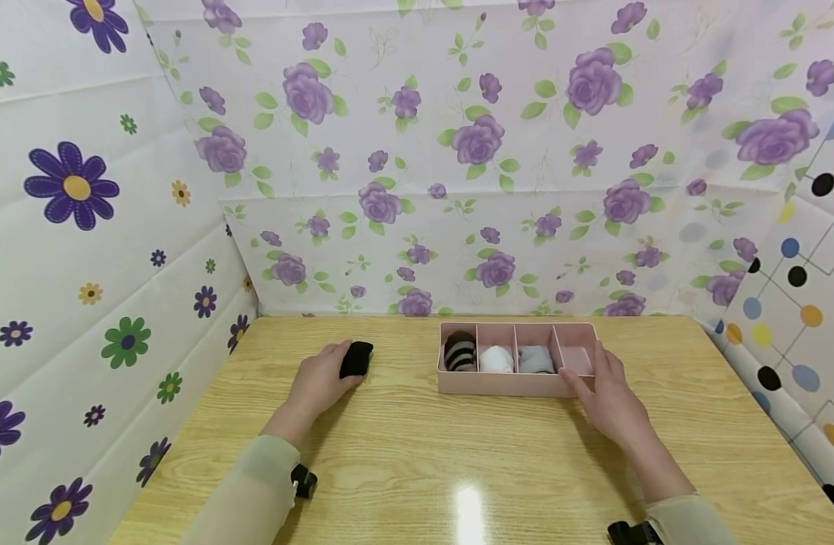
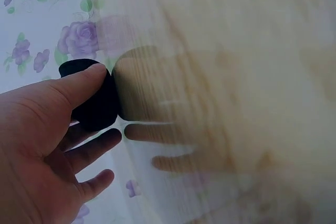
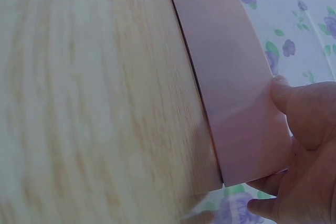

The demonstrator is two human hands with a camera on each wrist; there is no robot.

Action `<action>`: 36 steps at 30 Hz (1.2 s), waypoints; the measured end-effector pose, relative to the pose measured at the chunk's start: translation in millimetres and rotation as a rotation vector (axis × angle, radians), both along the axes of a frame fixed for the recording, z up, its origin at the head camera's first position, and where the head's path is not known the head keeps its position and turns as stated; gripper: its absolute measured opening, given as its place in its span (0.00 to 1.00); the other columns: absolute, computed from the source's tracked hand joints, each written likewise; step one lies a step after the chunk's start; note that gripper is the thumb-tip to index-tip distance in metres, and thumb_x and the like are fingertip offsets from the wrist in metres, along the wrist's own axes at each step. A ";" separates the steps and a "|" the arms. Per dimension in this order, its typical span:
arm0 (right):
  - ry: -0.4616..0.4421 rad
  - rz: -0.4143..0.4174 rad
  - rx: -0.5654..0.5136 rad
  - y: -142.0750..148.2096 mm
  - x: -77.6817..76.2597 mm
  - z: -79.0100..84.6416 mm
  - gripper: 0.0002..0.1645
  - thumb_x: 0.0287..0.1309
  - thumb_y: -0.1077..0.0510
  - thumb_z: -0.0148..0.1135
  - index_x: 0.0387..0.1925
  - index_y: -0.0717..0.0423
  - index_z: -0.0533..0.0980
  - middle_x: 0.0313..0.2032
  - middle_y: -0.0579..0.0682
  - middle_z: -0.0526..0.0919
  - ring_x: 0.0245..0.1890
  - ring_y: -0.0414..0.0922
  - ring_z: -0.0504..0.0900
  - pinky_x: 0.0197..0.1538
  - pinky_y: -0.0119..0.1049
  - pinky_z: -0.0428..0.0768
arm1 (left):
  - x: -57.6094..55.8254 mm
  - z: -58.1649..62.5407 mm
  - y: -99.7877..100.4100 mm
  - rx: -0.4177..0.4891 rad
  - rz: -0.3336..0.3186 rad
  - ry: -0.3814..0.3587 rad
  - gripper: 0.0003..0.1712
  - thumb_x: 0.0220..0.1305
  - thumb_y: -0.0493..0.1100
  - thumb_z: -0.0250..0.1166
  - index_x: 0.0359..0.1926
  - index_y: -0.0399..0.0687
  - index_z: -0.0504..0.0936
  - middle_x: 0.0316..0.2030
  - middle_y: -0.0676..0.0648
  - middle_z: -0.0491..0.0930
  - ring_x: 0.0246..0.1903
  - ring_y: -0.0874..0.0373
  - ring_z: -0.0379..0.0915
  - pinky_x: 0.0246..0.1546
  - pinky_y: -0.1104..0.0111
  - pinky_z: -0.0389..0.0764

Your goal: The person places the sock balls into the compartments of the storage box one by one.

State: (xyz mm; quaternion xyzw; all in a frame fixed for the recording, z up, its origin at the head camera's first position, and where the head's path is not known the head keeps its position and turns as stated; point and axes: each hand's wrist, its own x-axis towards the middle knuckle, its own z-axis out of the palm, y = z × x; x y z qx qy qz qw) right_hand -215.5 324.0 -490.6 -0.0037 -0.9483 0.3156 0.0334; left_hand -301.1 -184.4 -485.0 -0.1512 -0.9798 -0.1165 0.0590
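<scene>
My left hand (image 1: 316, 382) pinches a black rolled-up sock (image 1: 356, 359) between thumb and fingers, on the left part of the table. In the left wrist view the thumb lies across the black sock (image 2: 94, 98), with the lower fingers spread below it. My right hand (image 1: 614, 397) grips the right end of a pink divided box (image 1: 505, 384), thumb at its front rim and fingers along its side. From left to right, the box holds a brown striped sock bundle (image 1: 461, 353), a white bundle (image 1: 496, 359) and a grey bundle (image 1: 536, 359). The rightmost compartment (image 1: 577, 359) shows its bare floor.
The wooden table (image 1: 403, 454) reaches back to a flower-print cloth (image 1: 431, 174). More patterned cloth hangs at the left (image 1: 117, 265) and right (image 1: 798, 303) sides. Dark wrist devices (image 1: 304, 481) sit by both cuffs.
</scene>
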 end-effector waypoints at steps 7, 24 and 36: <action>-0.009 -0.003 -0.003 1.0 0.6 -1.7 0.64 0.84 0.26 0.44 0.86 0.68 0.26 0.81 0.81 0.42 0.69 0.82 0.70 0.63 0.79 0.73 | 2.1 0.7 3.5 0.051 0.032 -0.008 0.47 0.72 0.54 0.78 0.81 0.36 0.70 0.69 0.31 0.79 0.64 0.31 0.79 0.68 0.35 0.75; -0.013 -0.002 -0.011 2.2 -0.7 1.0 0.65 0.84 0.26 0.44 0.86 0.68 0.26 0.82 0.80 0.41 0.70 0.81 0.69 0.65 0.79 0.71 | 3.8 20.9 29.4 0.235 0.040 0.089 0.44 0.70 0.55 0.80 0.75 0.36 0.74 0.61 0.35 0.85 0.52 0.38 0.86 0.65 0.38 0.77; -0.013 -0.007 -0.037 0.4 1.5 2.4 0.65 0.84 0.27 0.47 0.87 0.66 0.26 0.82 0.80 0.41 0.70 0.82 0.68 0.67 0.80 0.69 | 5.9 36.6 62.8 0.306 0.004 0.132 0.43 0.68 0.55 0.82 0.77 0.45 0.76 0.61 0.41 0.86 0.51 0.43 0.87 0.65 0.41 0.77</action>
